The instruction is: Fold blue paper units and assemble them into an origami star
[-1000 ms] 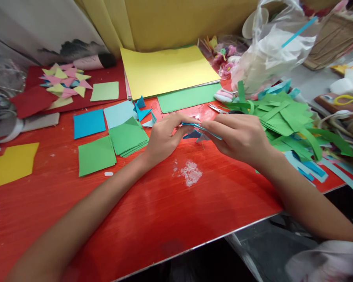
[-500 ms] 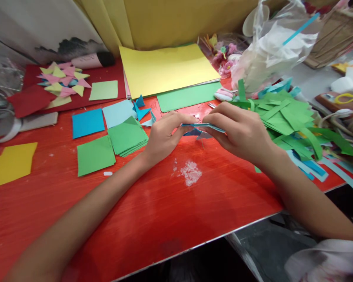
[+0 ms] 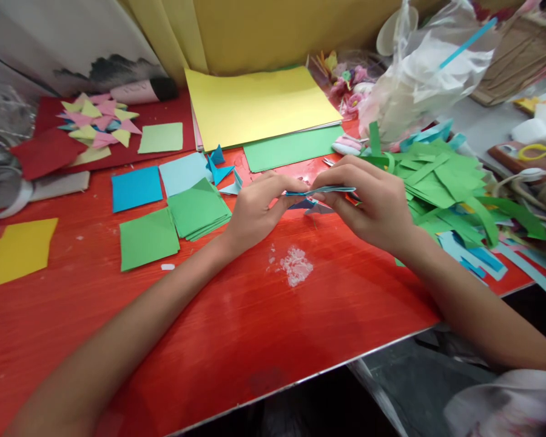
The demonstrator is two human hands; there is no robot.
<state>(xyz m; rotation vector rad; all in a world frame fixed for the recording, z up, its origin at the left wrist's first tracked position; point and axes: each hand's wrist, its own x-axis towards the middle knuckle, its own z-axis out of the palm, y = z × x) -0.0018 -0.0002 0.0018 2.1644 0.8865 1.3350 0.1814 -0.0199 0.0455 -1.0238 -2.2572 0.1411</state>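
Observation:
Both hands pinch a folded blue paper piece (image 3: 332,189), seen nearly edge-on above the red table (image 3: 236,328). The left end is between the thumb and fingers of my left hand (image 3: 261,203); the right end is gripped by my right hand (image 3: 370,197). Much of the paper is hidden behind my fingers. Just below it, pointed blue-grey paper (image 3: 317,208) shows; whether it is joined to the held piece I cannot tell. To the left of my left hand stand a folded blue paper shape (image 3: 218,165) and a pale blue one (image 3: 233,183).
Green paper squares (image 3: 198,209), a blue square (image 3: 136,188) and a yellow square (image 3: 20,252) lie left. Large yellow sheets (image 3: 259,106) lie at the back. Green paper scraps (image 3: 441,173) pile up right, before a plastic bag (image 3: 430,73). A paper star (image 3: 100,118) rests back left.
The blue paper in my hands has tilted slightly, so a little more of its right end shows past my right fingers. My hands have barely moved, and both keep their pinch.

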